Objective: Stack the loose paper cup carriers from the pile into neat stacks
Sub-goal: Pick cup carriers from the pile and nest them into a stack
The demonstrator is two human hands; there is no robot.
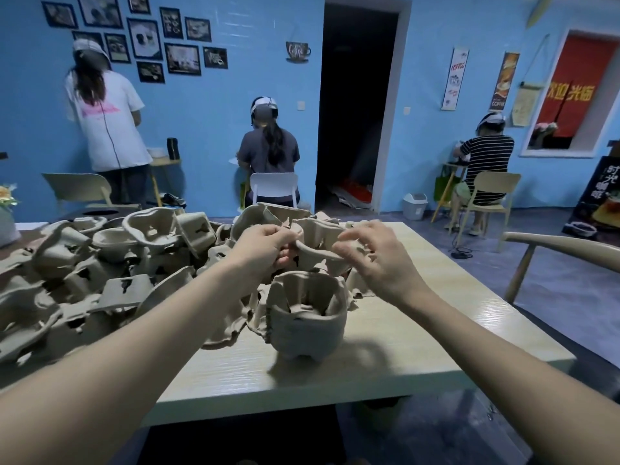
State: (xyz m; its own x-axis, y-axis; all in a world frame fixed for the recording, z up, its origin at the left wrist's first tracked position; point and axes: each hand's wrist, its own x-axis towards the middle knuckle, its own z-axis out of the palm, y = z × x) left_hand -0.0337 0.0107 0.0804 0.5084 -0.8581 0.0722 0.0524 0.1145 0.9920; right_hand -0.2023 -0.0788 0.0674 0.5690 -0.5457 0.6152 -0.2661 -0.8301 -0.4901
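my left hand [265, 245] pinches one end of a carrier [318, 243], fingers clamped on its rim; my right hand [372, 253] grips the other end. i hold it just above the stack [307, 317] on the table [419, 317], pile [100, 263] to the left.

Two hands [265, 245] [372, 253], one carrier [318, 243] held, one stack [307, 317], one table [419, 317], three other people [107, 105] [270, 149] [486, 156], four chairs [273, 187] [79, 189] [493, 193] [563, 246]

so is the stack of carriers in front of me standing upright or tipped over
Upright. The stack sits on its small feet on the table, open cups facing up, just below both hands, which grip another carrier.
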